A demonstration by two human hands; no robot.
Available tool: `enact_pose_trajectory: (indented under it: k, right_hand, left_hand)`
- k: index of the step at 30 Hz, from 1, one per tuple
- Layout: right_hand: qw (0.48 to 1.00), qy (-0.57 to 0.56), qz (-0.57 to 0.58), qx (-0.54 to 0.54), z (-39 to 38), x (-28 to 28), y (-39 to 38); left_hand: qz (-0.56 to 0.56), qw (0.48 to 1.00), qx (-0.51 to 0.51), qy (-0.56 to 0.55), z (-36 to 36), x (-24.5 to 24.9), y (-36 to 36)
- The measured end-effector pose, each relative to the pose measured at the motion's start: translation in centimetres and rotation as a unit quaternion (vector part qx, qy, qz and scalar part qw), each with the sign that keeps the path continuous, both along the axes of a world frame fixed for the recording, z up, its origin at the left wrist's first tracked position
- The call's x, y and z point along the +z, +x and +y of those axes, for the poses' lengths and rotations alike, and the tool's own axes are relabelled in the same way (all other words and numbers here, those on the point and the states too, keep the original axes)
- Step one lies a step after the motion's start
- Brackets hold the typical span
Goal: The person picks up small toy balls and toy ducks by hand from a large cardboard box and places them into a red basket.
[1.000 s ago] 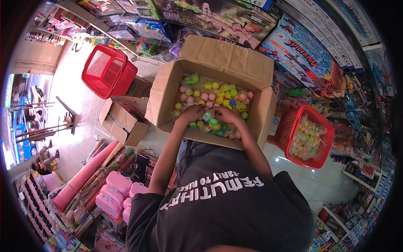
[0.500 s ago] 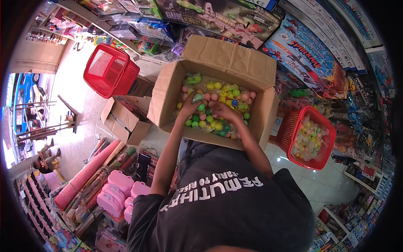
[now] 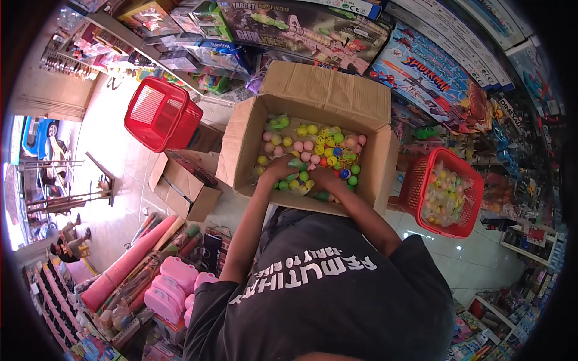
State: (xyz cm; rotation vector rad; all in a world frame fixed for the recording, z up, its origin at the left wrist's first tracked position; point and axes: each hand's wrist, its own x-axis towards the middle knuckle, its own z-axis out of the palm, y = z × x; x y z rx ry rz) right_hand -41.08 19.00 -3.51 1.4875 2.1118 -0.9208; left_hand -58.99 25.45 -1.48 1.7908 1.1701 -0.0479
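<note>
A cardboard box (image 3: 238, 147) with raised flaps stands before me, holding many small coloured balls (image 3: 330, 141), some loose and some in clear plastic bags. Inside the box, my left hand (image 3: 279, 169) has its fingers curled around what looks like a clear bag with pale green balls (image 3: 295, 163). Close to its right, my right hand (image 3: 326, 178) reaches down among the balls with its fingers bent together. Whatever its fingertips hold is hidden. Pink balls (image 3: 306, 150) lie just beyond both hands, and green balls (image 3: 354, 174) are beside the right one.
At the right is a red basket (image 3: 415, 186) with bagged balls in it. Another red basket (image 3: 153, 114) stands at the left, above a smaller open carton (image 3: 195, 195). Boxed toys (image 3: 313, 36) line the shelf behind. Pink cases (image 3: 171, 286) and rolls (image 3: 129, 262) are at lower left.
Both hands have moved down toward the near side of the box, the pale green balls moving with the left. Red and blue balls now show near the right hand.
</note>
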Motion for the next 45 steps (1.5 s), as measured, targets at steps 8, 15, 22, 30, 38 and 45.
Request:
enact_pose_trajectory:
  k: [8, 15, 22, 30, 38, 45]
  right_hand:
    - [0.943, -0.031, 0.25, -0.219, -1.2, 0.5, 4.8]
    - [0.705, -0.012, 0.445, -0.552, -5.5, 4.9, 3.8]
    - [0.518, 0.012, 0.59, -0.619, -8.9, 8.6, 1.0]
    - [0.511, 0.162, 0.582, -0.612, -13.1, 13.3, -0.7]
    - [0.624, 0.218, 0.505, -0.555, -19.5, 16.0, 4.6]
    - [0.636, 0.297, 0.399, -0.59, -27.6, 17.6, 10.5]
  left_hand:
    - [-0.062, 0.998, -0.013, 0.004, -0.1, 0.0, 0.5]
    - [-0.288, 0.952, 0.106, 0.005, -0.7, 2.8, 0.8]
    - [-0.404, 0.875, 0.097, -0.248, -3.6, 8.3, 1.5]
    - [-0.421, 0.839, 0.113, -0.327, -9.4, 11.8, 4.8]
    - [-0.364, 0.879, 0.028, -0.307, -13.3, 13.2, 9.1]
    - [-0.355, 0.872, -0.021, -0.336, -20.1, 12.4, 16.7]
